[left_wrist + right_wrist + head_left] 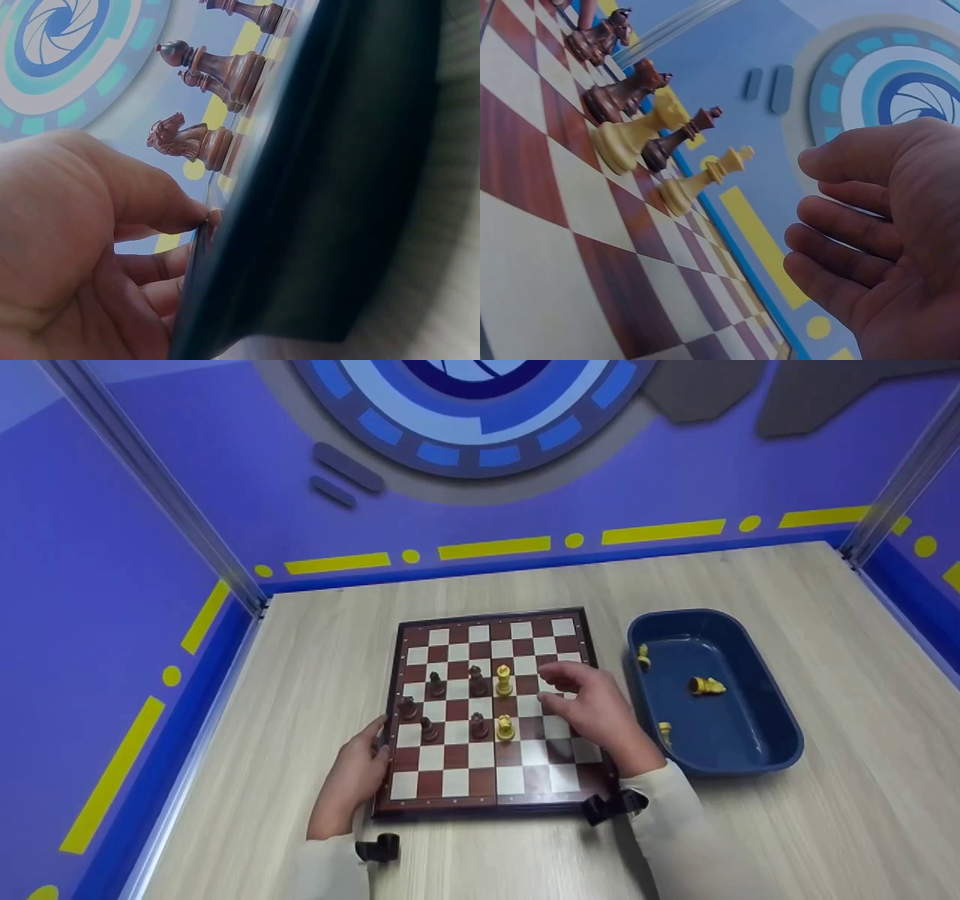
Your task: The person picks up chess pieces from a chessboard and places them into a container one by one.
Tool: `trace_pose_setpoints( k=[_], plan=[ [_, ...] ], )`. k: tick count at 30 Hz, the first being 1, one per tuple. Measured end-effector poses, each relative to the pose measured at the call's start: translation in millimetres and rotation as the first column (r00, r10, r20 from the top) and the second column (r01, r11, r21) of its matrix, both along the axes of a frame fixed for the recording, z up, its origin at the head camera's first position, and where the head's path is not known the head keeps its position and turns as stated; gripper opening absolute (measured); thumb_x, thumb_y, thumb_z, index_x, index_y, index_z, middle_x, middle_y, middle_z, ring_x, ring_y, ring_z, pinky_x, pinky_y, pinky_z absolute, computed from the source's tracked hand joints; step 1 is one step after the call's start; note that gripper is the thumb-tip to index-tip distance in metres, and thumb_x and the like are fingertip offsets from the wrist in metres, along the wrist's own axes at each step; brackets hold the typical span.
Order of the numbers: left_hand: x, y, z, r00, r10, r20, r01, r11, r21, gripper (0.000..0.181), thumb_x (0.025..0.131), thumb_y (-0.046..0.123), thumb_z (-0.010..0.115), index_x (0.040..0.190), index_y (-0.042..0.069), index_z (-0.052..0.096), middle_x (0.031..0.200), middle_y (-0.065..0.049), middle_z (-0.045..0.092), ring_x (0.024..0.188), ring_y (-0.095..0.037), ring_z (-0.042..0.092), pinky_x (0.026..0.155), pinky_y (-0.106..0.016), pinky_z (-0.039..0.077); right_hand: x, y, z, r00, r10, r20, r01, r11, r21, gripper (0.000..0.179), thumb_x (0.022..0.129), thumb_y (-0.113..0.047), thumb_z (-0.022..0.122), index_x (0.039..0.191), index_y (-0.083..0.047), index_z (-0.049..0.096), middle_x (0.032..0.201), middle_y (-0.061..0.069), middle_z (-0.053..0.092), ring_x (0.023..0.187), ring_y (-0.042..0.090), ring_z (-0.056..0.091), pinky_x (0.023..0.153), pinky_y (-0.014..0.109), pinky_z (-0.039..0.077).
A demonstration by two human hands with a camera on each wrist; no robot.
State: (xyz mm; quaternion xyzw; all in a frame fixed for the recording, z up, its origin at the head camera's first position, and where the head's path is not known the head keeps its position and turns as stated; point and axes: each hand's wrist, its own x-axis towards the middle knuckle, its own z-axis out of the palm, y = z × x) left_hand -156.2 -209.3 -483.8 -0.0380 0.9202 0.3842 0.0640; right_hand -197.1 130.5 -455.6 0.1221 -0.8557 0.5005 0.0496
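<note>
With 12 o'clock at the far side of the head view, the chessboard (457,780) lies on the table (262,720) between the two hands. The left hand (356,772) is at the board's 8 o'clock and grips its edge, the thumb laid on the rim and the other fingers bent against the side. The right hand (592,705) is over the board's 3 o'clock part, holding nothing, its thumb and fingers loosely bent and well parted. Two yellow pieces stand upright on the squares near the fingertips but apart from them: the upper yellow piece (504,681) between the right hand's 9 and 10 o'clock, the lower yellow piece (505,727) between its 8 and 9. Just beside each, at its 9 o'clock, stands a dark piece: the upper dark piece (478,681) and the lower dark piece (479,726). Three more stand closer to the left hand: a dark knight (407,707) at its 1 o'clock, a near dark piece (429,729) at its 2, and a far dark piece (435,684) between those directions. At the right hand's 3 o'clock sits a blue bin (720,731), with one yellow knight (705,686) lying near its middle and smaller yellow pieces (644,658) by its wall at 10 and 8 o'clock.
</note>
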Motion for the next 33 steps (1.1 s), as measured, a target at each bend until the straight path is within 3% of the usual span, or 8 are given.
trace_pose_setpoints(
  k=[6,14,18,25,33],
  plan=[
    [-0.7,-0.4,-0.7,1.0,-0.001,-0.007,0.001,1.0,0.001,0.051,0.097,0.006,0.047,0.146,0.0,0.037,0.092,-0.011,0.064,0.061,-0.012,0.052,0.051,-0.029,0.044,2.1,-9,-3.0,0.999,0.037,0.027,-0.036,0.999,-0.016,0.034,0.082,-0.012,0.075,0.115,-0.007,0.068,0.113,0.012,0.069,0.105,0.029,0.067,0.093,0.041,0.052],
    [-1.4,0.3,-0.2,1.0,0.005,-0.005,-0.005,1.0,-0.007,0.051,0.096,0.004,0.048,0.145,0.0,0.038,0.082,-0.008,0.06,0.058,-0.013,0.049,0.05,-0.029,0.043,7.8,-23,-9.1,0.996,0.073,0.044,-0.075,0.995,0.063,0.038,0.08,-0.019,0.077,0.116,-0.012,0.068,0.116,0.004,0.069,0.103,0.026,0.067,0.091,0.04,0.053],
    [-1.7,0.9,-0.5,1.0,0.006,-0.011,-0.007,1.0,-0.009,0.05,0.096,0.004,0.047,0.145,-0.001,0.039,0.083,-0.008,0.06,0.059,-0.013,0.05,0.052,-0.028,0.043,9.9,-29,-12.0,0.992,0.115,0.044,-0.118,0.989,0.085,0.039,0.081,-0.021,0.076,0.117,-0.011,0.068,0.116,0.005,0.069,0.103,0.026,0.067,0.091,0.041,0.053],
    [-1.2,0.5,-0.1,1.0,-0.005,-0.031,0.005,1.0,-0.011,0.05,0.095,0.003,0.048,0.144,-0.002,0.039,0.084,-0.01,0.062,0.059,-0.012,0.05,0.052,-0.028,0.043,13.0,-36,-14.4,0.981,0.151,0.118,-0.161,0.984,0.076,0.041,0.081,-0.024,0.077,0.12,-0.015,0.067,0.114,0.004,0.069,0.101,0.022,0.066,0.092,0.041,0.051],
    [-0.8,-0.6,-0.4,0.999,-0.014,-0.03,0.014,1.0,-0.009,0.05,0.095,0.002,0.047,0.144,-0.003,0.039,0.089,-0.013,0.065,0.062,-0.013,0.052,0.054,-0.03,0.045,13.8,-42,-19.5,0.974,0.206,0.099,-0.217,0.969,0.121,0.038,0.082,-0.017,0.075,0.118,-0.015,0.067,0.108,0.001,0.07,0.095,0.019,0.064,0.089,0.041,0.051]
  ],
)
